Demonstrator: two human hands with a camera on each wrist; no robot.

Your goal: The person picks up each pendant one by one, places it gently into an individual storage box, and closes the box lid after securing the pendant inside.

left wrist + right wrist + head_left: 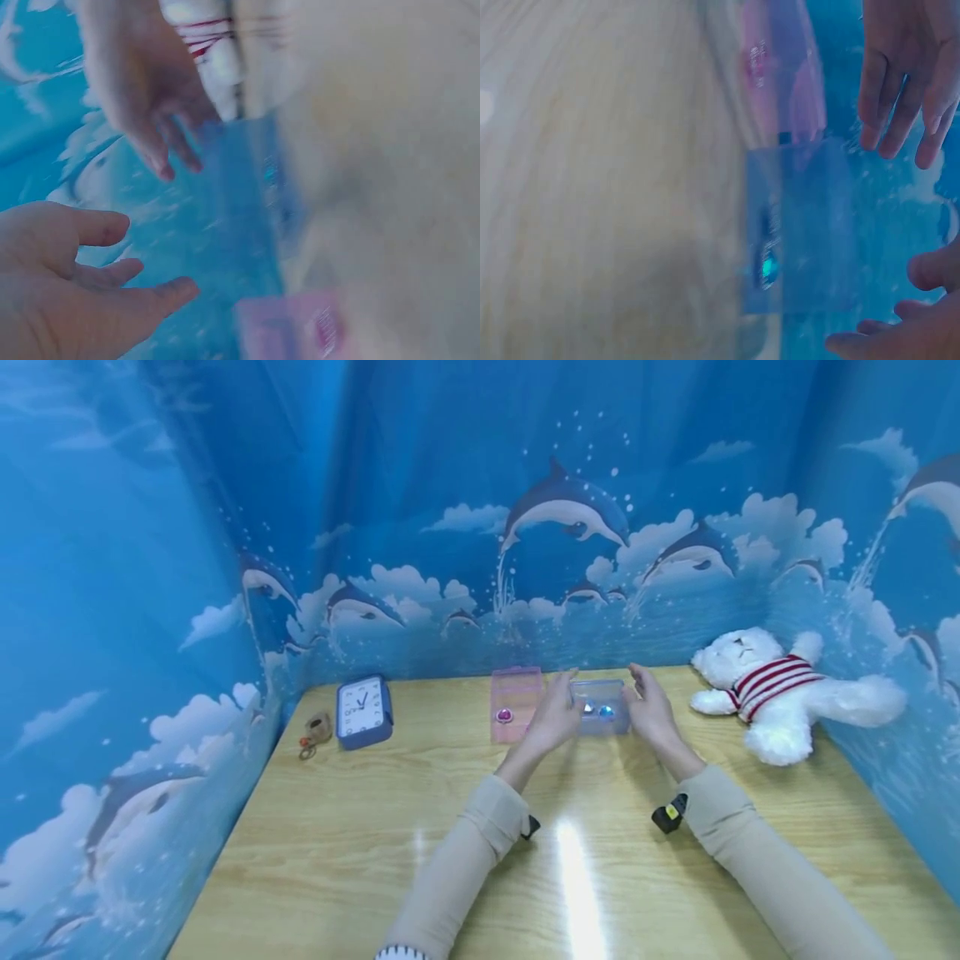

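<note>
A see-through blue box (613,725) stands near the back of the table, with two shiny gem pieces (606,712) inside. My left hand (557,717) is at its left side, fingers extended, nothing in its grasp. On the opposite side, my right hand (654,714) also has loose, spread fingers and holds nothing. Both wrist views show the palms facing each other, apart from the box. Just left of it lies a see-through pink box (504,687) with a pink gem piece (504,716) in it; the left hand overlaps its right edge in the head view.
At the back left are a blue-framed clock (364,710) and a small brown trinket (318,727) with a ring. A white plush toy (795,693) in a striped top lies at the right. A dolphin-print curtain (450,510) borders the table (360,843) behind and on the sides.
</note>
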